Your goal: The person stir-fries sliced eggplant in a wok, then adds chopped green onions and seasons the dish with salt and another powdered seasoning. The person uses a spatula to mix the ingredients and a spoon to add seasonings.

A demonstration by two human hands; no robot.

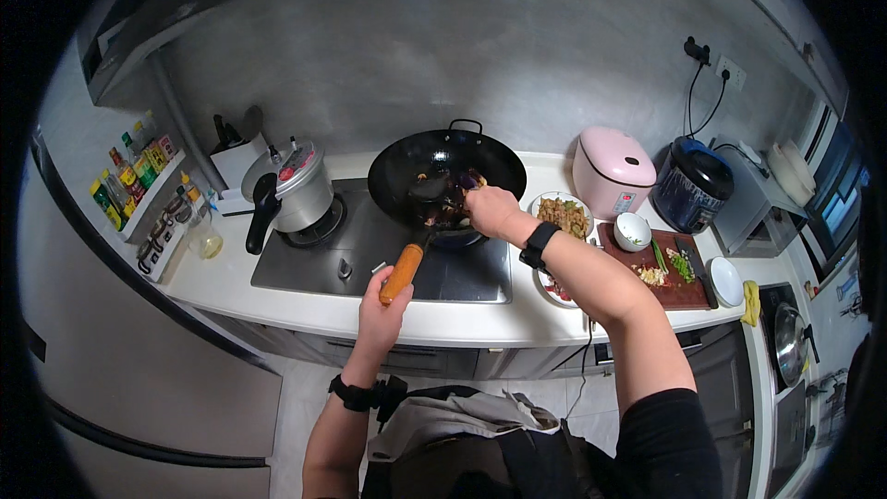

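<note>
A black wok [395, 166] sits on the right side of the gas hob, with dark food pieces inside. My left hand [384, 312] is closed around the wok's wooden handle [402, 274], thumb on one side and fingers on the other. Over the wok's right part, my right hand [495, 211] is closed on what looks like a dark cooking utensil [428, 190], its rounded head lying in the pan. Purple and yellowish food [472, 181] shows beside my fingers. The utensil's grip is hidden by my hand.
Left on the hob [332, 277] stands a pressure cooker [305, 194], its black handle pointing forward. To the right are a plate of diced food [565, 216], pink rice cooker [613, 170] and cutting board [617, 249] with a knife [695, 269] and chopped vegetables. Bottles [125, 177] line a left rack.
</note>
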